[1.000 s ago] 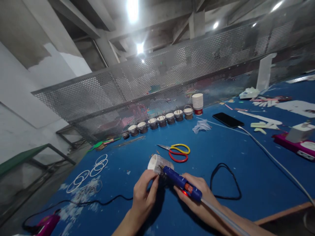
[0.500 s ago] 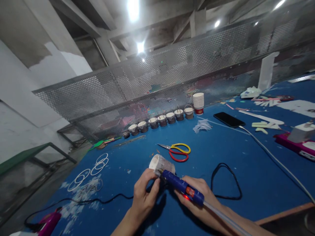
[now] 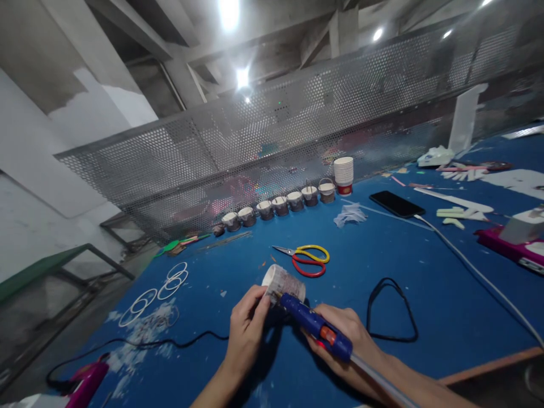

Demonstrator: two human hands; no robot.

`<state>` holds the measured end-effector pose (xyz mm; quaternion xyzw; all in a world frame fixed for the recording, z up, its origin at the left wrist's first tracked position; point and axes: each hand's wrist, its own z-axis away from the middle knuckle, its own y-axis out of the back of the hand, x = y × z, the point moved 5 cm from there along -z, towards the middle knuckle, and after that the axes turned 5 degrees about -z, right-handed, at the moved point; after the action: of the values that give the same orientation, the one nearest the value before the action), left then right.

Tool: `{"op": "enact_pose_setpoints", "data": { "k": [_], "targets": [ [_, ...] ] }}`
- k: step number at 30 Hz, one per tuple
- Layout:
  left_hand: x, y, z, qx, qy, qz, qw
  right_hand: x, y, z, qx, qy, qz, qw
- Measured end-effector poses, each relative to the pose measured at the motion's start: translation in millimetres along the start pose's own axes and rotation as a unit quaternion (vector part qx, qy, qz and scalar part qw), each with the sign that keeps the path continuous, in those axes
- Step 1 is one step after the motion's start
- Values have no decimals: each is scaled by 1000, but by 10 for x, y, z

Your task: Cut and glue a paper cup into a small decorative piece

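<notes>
My left hand (image 3: pixel 246 324) pinches the rim of a paper cup (image 3: pixel 288 283) wrapped in greyish material, tipped on its side with its mouth to the left. In my right hand (image 3: pixel 346 334) is a blue hot glue gun (image 3: pixel 312 318), a clear glue stick (image 3: pixel 378 381) running out of its back. The gun's nozzle meets the cup near the rim, by my left fingertips; whether it touches I cannot tell. A small red light glows on the gun. Just beyond the cup lie scissors (image 3: pixel 306 259) with one yellow and one red handle.
Several wrapped cups (image 3: pixel 280 207) line the back of the blue table (image 3: pixel 204 306), ending at a stack of paper cups (image 3: pixel 344 173). White rings (image 3: pixel 144 300) lie left. A black cable (image 3: pixel 182 345) crosses the left side. A phone (image 3: pixel 396 204) with a white cord lies right.
The cup has shifted slightly right and turned a little in my left hand, whose thumb has moved up toward the rim. The glue gun stays almost in place.
</notes>
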<state>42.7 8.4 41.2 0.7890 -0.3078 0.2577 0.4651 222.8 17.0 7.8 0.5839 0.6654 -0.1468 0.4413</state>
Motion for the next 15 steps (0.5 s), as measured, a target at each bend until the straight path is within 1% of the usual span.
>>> {"op": "enact_pose_setpoints", "data": {
  "k": [5, 10, 15],
  "targets": [
    [12, -14, -10, -9, 12, 15, 1000, 27, -23, 8, -9, 18, 9, 1000],
    [46, -25, -24, -21, 0, 31, 999, 38, -7, 9, 3, 28, 16, 999],
    [31, -50, -24, -33, 22, 44, 998, 63, -20, 20, -4, 23, 14, 1000]
  ]
}}
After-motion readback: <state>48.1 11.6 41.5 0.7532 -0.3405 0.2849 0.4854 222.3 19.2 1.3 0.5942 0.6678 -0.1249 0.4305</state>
